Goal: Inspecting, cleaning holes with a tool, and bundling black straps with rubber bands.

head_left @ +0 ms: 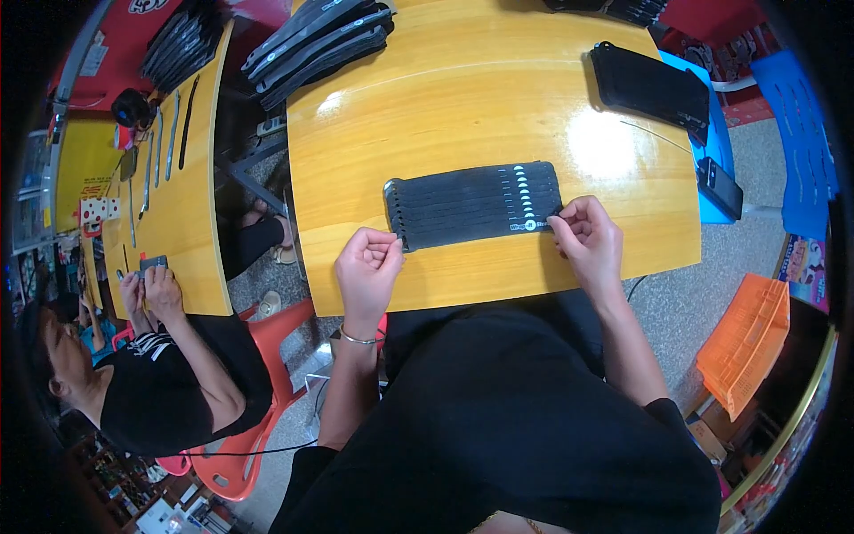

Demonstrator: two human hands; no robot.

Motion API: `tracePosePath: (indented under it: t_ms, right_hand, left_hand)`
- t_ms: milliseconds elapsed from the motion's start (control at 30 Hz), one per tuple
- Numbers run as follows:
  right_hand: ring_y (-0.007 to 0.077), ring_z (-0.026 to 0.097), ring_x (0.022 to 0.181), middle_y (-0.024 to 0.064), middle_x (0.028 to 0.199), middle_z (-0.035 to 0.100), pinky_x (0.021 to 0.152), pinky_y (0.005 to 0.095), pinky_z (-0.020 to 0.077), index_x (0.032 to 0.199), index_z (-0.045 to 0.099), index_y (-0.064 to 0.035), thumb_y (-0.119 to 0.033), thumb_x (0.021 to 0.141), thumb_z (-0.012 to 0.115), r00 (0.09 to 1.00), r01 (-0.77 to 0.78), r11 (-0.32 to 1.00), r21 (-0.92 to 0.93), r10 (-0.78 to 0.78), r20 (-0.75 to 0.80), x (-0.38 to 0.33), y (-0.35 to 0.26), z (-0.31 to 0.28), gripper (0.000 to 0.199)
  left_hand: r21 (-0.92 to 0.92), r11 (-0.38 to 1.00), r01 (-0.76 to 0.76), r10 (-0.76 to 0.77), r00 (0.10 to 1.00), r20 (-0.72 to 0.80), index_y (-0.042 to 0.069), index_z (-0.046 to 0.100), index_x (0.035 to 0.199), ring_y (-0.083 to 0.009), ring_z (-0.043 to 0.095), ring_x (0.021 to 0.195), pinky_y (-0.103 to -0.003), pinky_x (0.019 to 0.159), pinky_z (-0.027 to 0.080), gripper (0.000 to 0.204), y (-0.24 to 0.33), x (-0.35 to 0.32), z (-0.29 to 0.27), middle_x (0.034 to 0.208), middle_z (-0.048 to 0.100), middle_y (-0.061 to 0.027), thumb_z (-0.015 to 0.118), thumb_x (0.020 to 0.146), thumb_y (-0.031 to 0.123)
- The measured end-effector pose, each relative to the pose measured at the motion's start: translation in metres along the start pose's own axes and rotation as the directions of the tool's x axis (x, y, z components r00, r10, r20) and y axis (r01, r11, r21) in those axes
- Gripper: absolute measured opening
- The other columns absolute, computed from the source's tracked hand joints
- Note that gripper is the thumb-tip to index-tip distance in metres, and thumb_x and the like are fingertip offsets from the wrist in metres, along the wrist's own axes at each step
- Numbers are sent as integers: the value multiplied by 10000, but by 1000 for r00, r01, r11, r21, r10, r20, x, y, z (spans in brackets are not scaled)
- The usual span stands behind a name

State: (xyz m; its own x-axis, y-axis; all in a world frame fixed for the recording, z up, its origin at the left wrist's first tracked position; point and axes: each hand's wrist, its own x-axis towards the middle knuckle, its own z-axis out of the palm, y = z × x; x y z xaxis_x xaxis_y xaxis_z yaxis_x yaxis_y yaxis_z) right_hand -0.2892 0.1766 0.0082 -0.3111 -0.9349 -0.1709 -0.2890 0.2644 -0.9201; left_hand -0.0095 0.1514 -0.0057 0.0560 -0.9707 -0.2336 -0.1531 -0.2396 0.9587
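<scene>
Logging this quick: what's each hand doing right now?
Left hand: closed, pinching the straps at the near left corner.
Right hand: closed, pinching them at the near right corner.

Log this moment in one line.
black strips: overlapping row on wooden table | left hand: pinching row's near left corner | right hand: pinching row's near right corner

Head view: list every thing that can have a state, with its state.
Overlapping row of flat black straps: spread on the yellow wood-grain table
Bare left grip: pinched shut at the row's near left corner
Bare right grip: pinched shut at its near right corner
Heaped pile of long black straps: stacked, uneven
Thick black rectangular bundle: lying at the table's right edge
Dark rectangular phone: set down, screen state unclear
Orange-red plastic chair: occupied
</scene>
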Motion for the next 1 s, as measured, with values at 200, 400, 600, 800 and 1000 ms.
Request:
tracePosePath:
  t_ms: [200, 400, 600, 800, 1000]
  right_hand:
    - [64, 587, 583, 22, 682, 591, 513, 197, 478, 828, 548, -1, -37, 813, 689, 1000, 23, 1000, -19, -23, -16, 1, 0, 0, 146]
    - [71, 596, 582, 36, 689, 597, 518, 204, 485, 824, 548, 5, -38, 808, 691, 1000, 25, 998, -49, -26, -17, 1, 2, 1, 150]
    - [78, 602, 582, 41, 697, 602, 522, 208, 490, 822, 547, 5, -39, 807, 690, 999, 27, 997, -69, -28, -17, 1, -1, 0, 150]
    - [86, 606, 599, 46, 705, 606, 533, 213, 497, 825, 549, 2, -36, 801, 691, 999, 39, 992, -123, -42, -20, 1, -2, 2, 150]
    - [88, 604, 601, 51, 717, 605, 534, 221, 500, 825, 546, 3, -30, 793, 696, 998, 48, 991, -124, -52, -32, 1, 2, 2, 157]
  left_hand:
    - [14, 1000, 5, -5, 1000, 2, -21, 565, 851, -55, 580, 631, -169, 566, 489, 72, 0, 0, 0, 744, 597, -34, 628, 824, -44]
    - [16, 1000, -6, 6, 1000, 5, -23, 567, 854, -55, 582, 631, -168, 564, 490, 74, -1, 0, -1, 746, 601, -35, 631, 822, -45]
    - [15, 1000, -9, 9, 1000, 2, -24, 568, 850, -50, 579, 627, -166, 560, 488, 72, 0, 0, 0, 742, 602, -33, 630, 822, -47]
    - [25, 1000, -17, 17, 1000, -4, -20, 570, 842, -46, 577, 625, -164, 558, 485, 66, 0, 0, 0, 737, 604, -33, 627, 823, -47]
    - [42, 999, -22, 22, 1000, -11, -18, 571, 838, -44, 576, 623, -161, 555, 481, 69, 1, 0, 1, 730, 603, -29, 627, 820, -52]
